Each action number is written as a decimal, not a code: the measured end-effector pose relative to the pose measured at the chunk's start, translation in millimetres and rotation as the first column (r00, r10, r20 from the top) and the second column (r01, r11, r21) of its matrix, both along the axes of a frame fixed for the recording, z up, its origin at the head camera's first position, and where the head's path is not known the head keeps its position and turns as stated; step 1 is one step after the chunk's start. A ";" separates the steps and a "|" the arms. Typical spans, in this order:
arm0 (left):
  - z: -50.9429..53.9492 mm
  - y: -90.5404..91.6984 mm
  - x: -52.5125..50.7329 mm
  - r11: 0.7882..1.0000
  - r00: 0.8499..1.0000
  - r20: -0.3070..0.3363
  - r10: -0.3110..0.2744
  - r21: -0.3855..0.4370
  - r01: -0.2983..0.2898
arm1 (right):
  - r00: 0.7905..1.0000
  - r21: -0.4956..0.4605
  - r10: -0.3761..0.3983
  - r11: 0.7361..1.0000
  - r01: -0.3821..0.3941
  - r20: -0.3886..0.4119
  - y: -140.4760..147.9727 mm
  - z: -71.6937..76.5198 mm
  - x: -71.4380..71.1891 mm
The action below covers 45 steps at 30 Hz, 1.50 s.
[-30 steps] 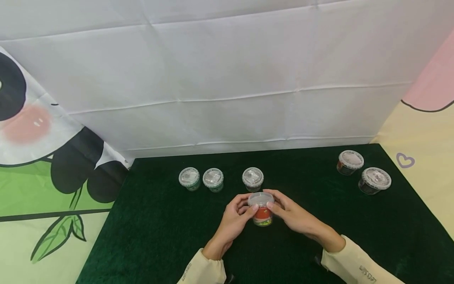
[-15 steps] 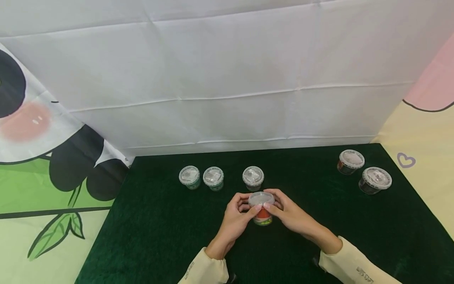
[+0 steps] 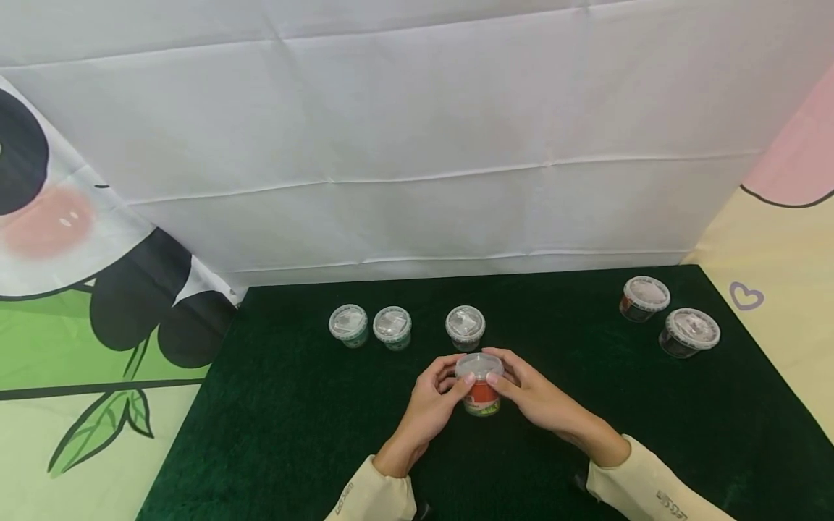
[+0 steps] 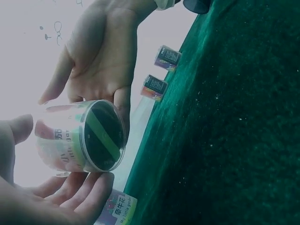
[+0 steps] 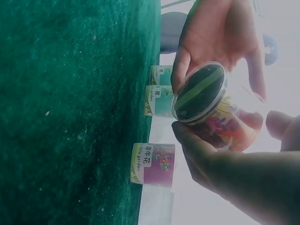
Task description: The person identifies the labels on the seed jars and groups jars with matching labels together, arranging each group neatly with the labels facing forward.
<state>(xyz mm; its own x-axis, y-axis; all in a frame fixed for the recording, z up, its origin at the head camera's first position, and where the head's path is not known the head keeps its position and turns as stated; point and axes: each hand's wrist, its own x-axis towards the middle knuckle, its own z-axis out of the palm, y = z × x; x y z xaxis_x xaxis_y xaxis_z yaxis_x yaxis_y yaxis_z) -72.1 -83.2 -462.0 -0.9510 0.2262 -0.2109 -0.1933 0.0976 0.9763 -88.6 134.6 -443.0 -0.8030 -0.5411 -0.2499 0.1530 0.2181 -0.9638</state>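
At the lower centre of the head view, the red-labelled cup (image 3: pixel 483 396) is between your two hands, roughly upright. Both wrist views show its base (image 4: pixel 104 136), so you hold it off the green cloth (image 3: pixel 293 441).

Left hand (image 3: pixel 430 405): the thumb bears on the near side at the rim of the clear lid (image 3: pixel 481 364). The fingers lie close together and curve round the left and far sides, gripping the cup.

Right hand (image 3: pixel 541 394): the thumb mirrors this at the right of the rim, and the fingers bend round the far side. The exact contact of every fingertip cannot be told.

To handle the lid well, set your thumbs opposite each other and load both sides of the rim evenly; uneven force may tip the cup. Support the thin wall with your fingers, but do not squeeze it, as it probably flexes. Whether the lid is fully seated cannot be told; check the whole rim.

Mind the rear cup (image 3: pixel 465 325) just above your fingers in the frame. Pushing away from yourself could knock it.
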 end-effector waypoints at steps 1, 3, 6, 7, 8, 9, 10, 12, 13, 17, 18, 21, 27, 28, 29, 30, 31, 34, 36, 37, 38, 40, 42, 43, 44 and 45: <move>0.1 0.0 0.1 1.000 1.000 -0.004 0.005 -0.003 -0.005 | 1.000 -0.004 -0.003 1.000 0.003 0.002 -0.2 0.2 0.0; 0.0 -0.1 0.2 1.000 1.000 -0.015 0.016 -0.013 -0.016 | 1.000 -0.004 -0.014 1.000 0.014 0.006 -1.1 0.8 0.1; 0.3 0.2 0.2 0.999 0.999 -0.023 0.040 -0.025 -0.041 | 0.999 0.007 -0.040 0.999 0.040 0.010 -2.8 1.5 0.6; 0.1 0.3 0.1 0.998 0.999 -0.027 0.047 -0.031 -0.048 | 0.999 0.013 -0.050 0.999 0.050 0.009 -3.4 1.6 0.8; -0.1 0.5 0.1 0.998 0.998 -0.031 0.053 -0.034 -0.054 | 0.998 0.019 -0.059 0.998 0.059 0.007 -4.0 1.6 1.0; 0.0 0.9 0.0 0.997 0.998 -0.031 0.061 -0.035 -0.062 | 0.998 0.027 -0.069 0.997 0.068 0.005 -4.7 1.5 1.3; 0.3 1.2 0.0 0.997 0.997 -0.028 0.068 -0.039 -0.069 | 0.997 0.034 -0.078 0.996 0.078 0.001 -5.4 1.3 1.7; 0.5 1.8 -0.2 0.996 0.997 -0.023 0.078 -0.044 -0.079 | 0.996 0.045 -0.095 0.994 0.095 -0.006 -6.8 0.9 2.5; 0.6 2.1 -0.1 0.996 0.997 -0.021 0.080 -0.049 -0.081 | 0.995 0.050 -0.100 0.994 0.100 -0.011 -7.5 0.7 2.9; 2.1 1.6 0.1 0.996 0.997 -0.009 0.074 -0.059 -0.074 | 0.994 0.051 -0.105 0.993 0.106 -0.023 -9.1 0.7 4.2; 2.5 0.9 0.2 0.996 0.998 -0.010 0.068 -0.054 -0.068 | 0.995 0.048 -0.101 0.994 0.102 -0.023 -9.0 1.0 4.3; 2.9 -2.4 0.7 0.999 0.999 -0.010 0.042 -0.025 -0.042 | 0.997 0.024 -0.080 0.996 0.080 -0.015 -7.9 1.8 3.7; 2.6 -7.2 0.8 0.999 0.999 -0.008 -0.032 0.011 0.032 | 0.999 0.004 -0.036 0.999 0.036 0.003 -3.6 1.9 2.2; 2.2 -7.4 0.7 0.999 0.999 -0.009 -0.037 0.003 0.037 | 0.999 0.006 -0.034 0.999 0.034 0.007 -3.2 1.5 2.3; 1.8 -7.5 0.5 0.999 0.999 -0.013 -0.037 -0.004 0.037 | 0.999 0.007 -0.033 0.999 0.033 0.011 -3.1 1.3 2.5; 1.2 -7.5 0.3 0.999 0.999 -0.015 -0.034 -0.013 0.034 | 1.000 0.010 -0.029 1.000 0.028 0.010 -3.3 1.4 2.8; 1.1 -7.5 -0.1 0.999 0.999 -0.020 -0.030 -0.022 0.029 | 1.000 0.013 -0.026 1.000 0.026 0.007 -3.5 1.8 2.8; 0.8 -7.4 -1.2 0.999 1.000 -0.023 -0.002 -0.043 0.001 | 0.999 0.009 -0.038 0.999 0.038 0.006 -5.0 1.9 3.2; 1.0 -7.1 -1.5 0.999 0.999 -0.028 0.018 -0.051 -0.020 | 0.999 0.010 -0.048 0.999 0.048 0.000 -6.7 2.3 3.7; 1.1 -6.9 -1.4 0.998 0.999 -0.028 0.029 -0.053 -0.030 | 0.998 0.011 -0.059 0.998 0.059 0.000 -7.7 1.9 4.1; 0.9 -6.6 -1.3 0.998 0.999 -0.025 0.039 -0.054 -0.040 | 0.998 0.013 -0.069 0.998 0.069 0.000 -8.7 1.6 4.4; 0.8 -5.7 -1.0 0.997 0.998 -0.020 0.056 -0.058 -0.057 | 0.996 0.021 -0.088 0.996 0.088 -0.004 -10.8 1.2 5.1; 0.8 -4.5 -0.5 0.996 0.998 -0.015 0.068 -0.062 -0.069 | 0.995 0.030 -0.102 0.994 0.102 -0.010 -12.4 0.6 5.5; 1.0 -4.0 -0.3 0.995 0.997 -0.012 0.073 -0.062 -0.074 | 0.994 0.032 -0.107 0.994 0.107 -0.013 -12.8 0.5 5.6; 1.2 -3.5 -0.1 0.995 0.997 -0.011 0.076 -0.063 -0.076 | 0.994 0.031 -0.108 0.994 0.109 -0.013 -13.0 0.5 5.7; 1.4 -3.2 -0.1 0.995 0.997 -0.009 0.078 -0.067 -0.078 | 0.994 0.029 -0.108 0.994 0.108 -0.013 -13.1 0.5 5.6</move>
